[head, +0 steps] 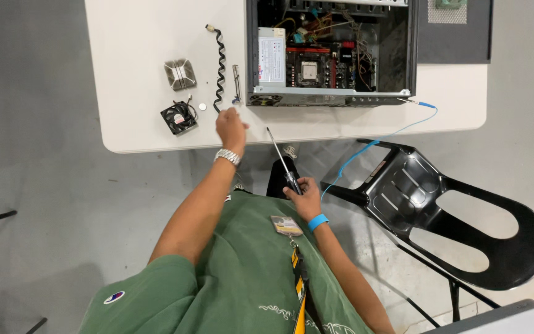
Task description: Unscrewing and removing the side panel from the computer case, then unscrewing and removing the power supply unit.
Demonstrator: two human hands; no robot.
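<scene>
Here, one person in a green shirt stands at a white desk (143,37) with two hands at work. The left hand (230,128) reaches over the desk's near edge, fingers curled near the end of one coiled black cable (220,68); whether it grips anything cannot be told. The right hand (305,196) holds one long screwdriver (281,159), tip pointing far. One open computer case (332,52) sits at the far right, one small black fan (178,117) and one heatsink (180,74) to the left. One black chair (458,216) stands right.

A computer repair workshop: an opened computer case (332,52) (motherboard bared) and loose fan (177,117) on a white table (137,37).
</scene>
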